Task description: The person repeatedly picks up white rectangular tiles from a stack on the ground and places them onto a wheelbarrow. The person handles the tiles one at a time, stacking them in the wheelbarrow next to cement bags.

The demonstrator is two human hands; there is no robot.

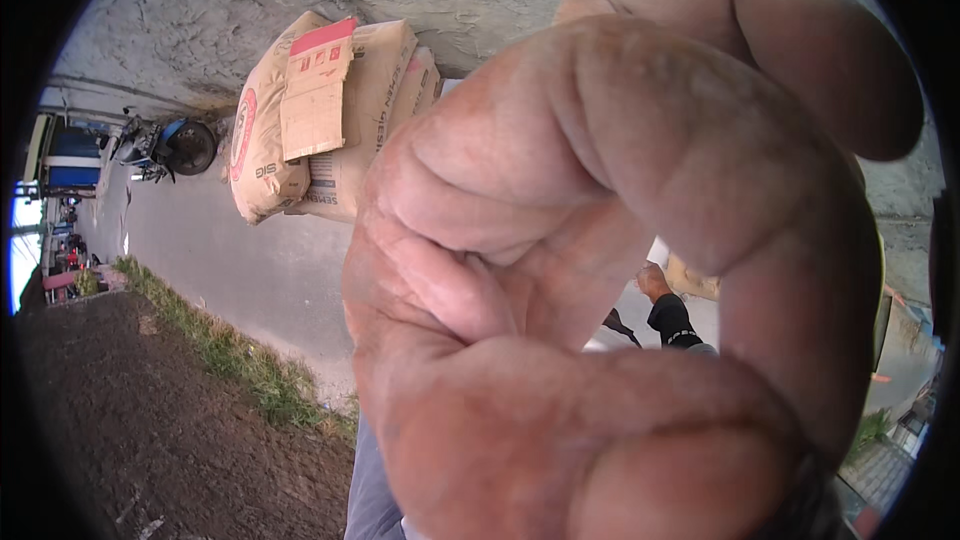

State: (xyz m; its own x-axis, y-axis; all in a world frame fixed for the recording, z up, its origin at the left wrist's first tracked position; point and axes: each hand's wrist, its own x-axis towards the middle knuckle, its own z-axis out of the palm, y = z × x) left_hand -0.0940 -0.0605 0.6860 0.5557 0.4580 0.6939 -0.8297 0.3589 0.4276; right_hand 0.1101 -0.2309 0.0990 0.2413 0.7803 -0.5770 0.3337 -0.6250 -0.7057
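Observation:
My left hand [620,240] fills much of the view, very close and partly blurred. Its index finger curls over to the right and down, meeting the thumb in a ring. At the lower right the fingertips sink into shadow, so whatever they pinch, if anything, is hidden. Through the ring, small and far below, appears what looks like my right hand [654,283] in a dark sleeve [672,320]. Its fingers are curled beside a tan surface [695,280] and a bit of white; what it holds cannot be made out.
Stacked brown paper cement sacks [265,140], with a torn cardboard piece [316,100] on them, stand by a rough grey wall [220,0]. A motorbike [175,147] is parked farther left. Grey pavement [240,270], a grass strip [230,360] and dark soil [200,430] lie left.

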